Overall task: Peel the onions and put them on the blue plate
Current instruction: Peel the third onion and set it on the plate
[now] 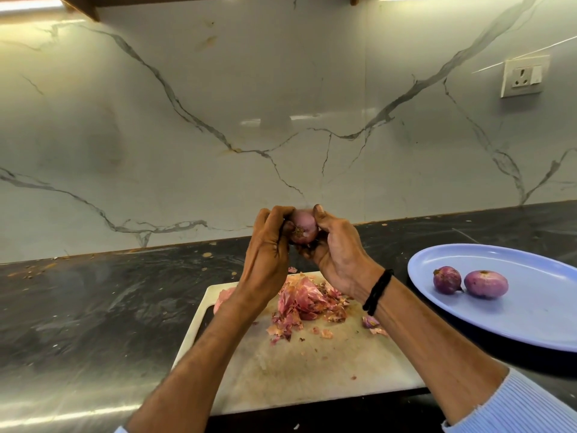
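Observation:
Both hands hold one purple onion (303,228) up above the white cutting board (299,367). My left hand (268,245) curls round its left side. My right hand (335,245) cradles it from the right and below, thumb on top. The onion's root end faces me. On the blue plate (530,320) at the right lie two peeled onions, a small dark one (447,279) and a larger pale one (485,283), touching each other.
A pile of pink onion skins (307,303) covers the far part of the board, with scraps spread around it. The dark stone counter (93,307) runs left and right, backed by a marble wall. A wall socket (525,77) sits high at the right.

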`<state>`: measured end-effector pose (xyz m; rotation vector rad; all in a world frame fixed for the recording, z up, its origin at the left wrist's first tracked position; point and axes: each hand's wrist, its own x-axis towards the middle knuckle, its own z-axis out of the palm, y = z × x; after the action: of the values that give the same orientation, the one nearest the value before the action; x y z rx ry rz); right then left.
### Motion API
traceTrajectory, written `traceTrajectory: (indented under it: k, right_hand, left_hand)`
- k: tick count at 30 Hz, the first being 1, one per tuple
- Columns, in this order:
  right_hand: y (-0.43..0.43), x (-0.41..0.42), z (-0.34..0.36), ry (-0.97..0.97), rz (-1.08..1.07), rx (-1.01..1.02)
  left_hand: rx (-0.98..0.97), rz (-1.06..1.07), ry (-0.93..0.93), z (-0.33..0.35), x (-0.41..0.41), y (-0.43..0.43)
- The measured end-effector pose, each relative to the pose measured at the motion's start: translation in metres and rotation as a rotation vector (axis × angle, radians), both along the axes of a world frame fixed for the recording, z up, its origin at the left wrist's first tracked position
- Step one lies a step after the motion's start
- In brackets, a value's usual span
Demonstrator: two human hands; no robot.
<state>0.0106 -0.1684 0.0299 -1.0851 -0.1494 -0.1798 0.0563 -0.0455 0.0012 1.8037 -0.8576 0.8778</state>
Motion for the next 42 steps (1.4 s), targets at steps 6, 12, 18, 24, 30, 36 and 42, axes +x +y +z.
traceTrajectory:
  k: [6,12,18,24,30,36,42]
  right_hand:
    - [0.000,0.000,0.004,-0.005,0.038,0.121]
    - [-0.004,0.002,0.003,-0.044,0.066,0.139]
    - [-0.007,0.006,0.005,-0.115,0.034,0.136]
    - [-0.008,0.013,0.001,-0.183,-0.051,0.040]
    - [-0.005,0.016,-0.001,-0.218,-0.092,0.018]
    - [-0.005,0.012,-0.002,-0.241,-0.008,0.030]
    - [-0.006,0.010,-0.002,-0.244,0.022,0.028]
  left_hand:
    - [-0.178,-0.108,0.199,0.008,-0.015,-0.002]
    - [-0.346,-0.098,0.354,0.015,-0.022,-0.003]
    - [-0.395,-0.059,0.338,0.019,-0.024,0.000]
    - [-0.420,-0.073,0.306,0.023,-0.031,0.000]
    - [-0.428,-0.096,0.313,0.024,-0.035,-0.003]
    - [-0.412,0.004,0.278,0.024,-0.031,0.000]
    - [-0.310,0.104,0.237,0.023,-0.030,0.000]
